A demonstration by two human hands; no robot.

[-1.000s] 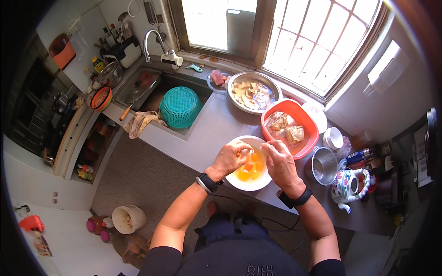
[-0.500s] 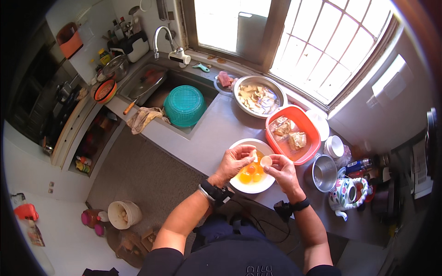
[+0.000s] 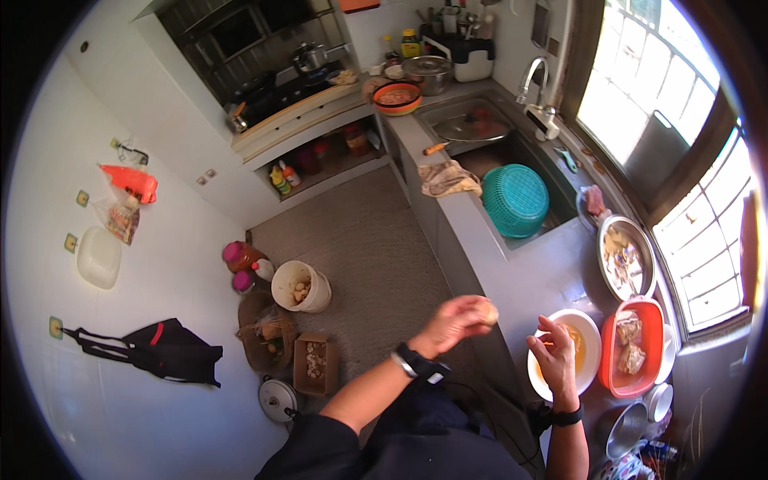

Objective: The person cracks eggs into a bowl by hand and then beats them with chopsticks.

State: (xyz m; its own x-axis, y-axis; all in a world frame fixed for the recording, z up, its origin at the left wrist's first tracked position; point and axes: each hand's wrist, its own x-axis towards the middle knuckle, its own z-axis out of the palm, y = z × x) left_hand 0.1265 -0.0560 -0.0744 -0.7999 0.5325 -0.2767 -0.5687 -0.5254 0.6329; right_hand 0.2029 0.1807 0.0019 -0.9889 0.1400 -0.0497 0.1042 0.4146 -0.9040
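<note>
My left hand [image 3: 454,326] is closed around a pale eggshell [image 3: 489,313], held out over the counter's front edge, left of the bowl. Whether it is one piece or two halves pressed together I cannot tell. Above the white bowl [image 3: 594,362] hovers my right hand [image 3: 558,356], thumb and fingers apart, with nothing visible in it. Raw egg [image 3: 576,342] shows yellow-orange inside the bowl, partly hidden by that hand. Right beside the bowl stands a red-orange basin [image 3: 658,352] with wrapped-looking chunks in liquid.
Behind the bowl is a steel bowl of pale slices [image 3: 626,260]. A teal colander [image 3: 514,202] sits in the sink, with a rag [image 3: 448,178] over its front edge. On the floor at left stand a white bucket [image 3: 318,292] and a cardboard box [image 3: 316,376].
My view has swung left toward the floor. Both hands held shell pieces over the bowl; now the left has moved away leftward with shell, and the right appears empty.
</note>
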